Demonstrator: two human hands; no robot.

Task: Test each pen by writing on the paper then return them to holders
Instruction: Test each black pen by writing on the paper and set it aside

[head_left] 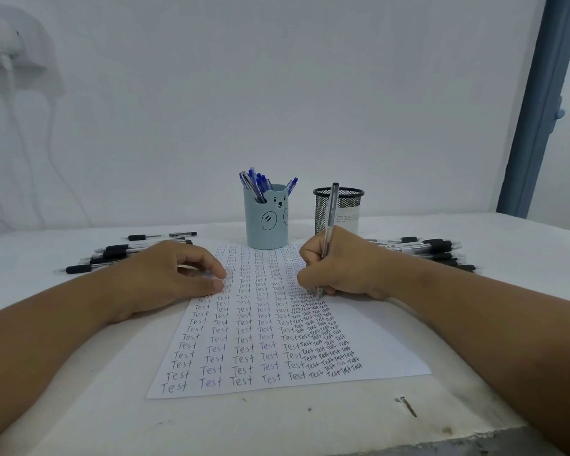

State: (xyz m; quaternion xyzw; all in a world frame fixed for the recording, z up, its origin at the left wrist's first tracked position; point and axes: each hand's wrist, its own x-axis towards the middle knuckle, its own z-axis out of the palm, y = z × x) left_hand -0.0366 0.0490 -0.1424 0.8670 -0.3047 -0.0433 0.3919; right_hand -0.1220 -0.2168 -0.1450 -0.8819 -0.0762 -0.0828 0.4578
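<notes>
The paper lies on the near white table, pinned flat by the relaxed left hand so the right hand, gripping a pen, can write. Far off stand a blue holder and mesh holder against a pale wall.

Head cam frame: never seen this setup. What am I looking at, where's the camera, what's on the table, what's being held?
There is no robot here: a person works with bare hands, and the single wide-angle camera sits on their head, looking forward and down. The right hand grips a clear pen, tip on the paper, which is covered in rows of the word "Test". The left hand rests on the paper's left edge, holding nothing. Behind the sheet stand a blue bear-faced holder with blue pens and a black mesh holder. Loose black-grip pens lie in a left pile and a right pile on the white table.
</notes>
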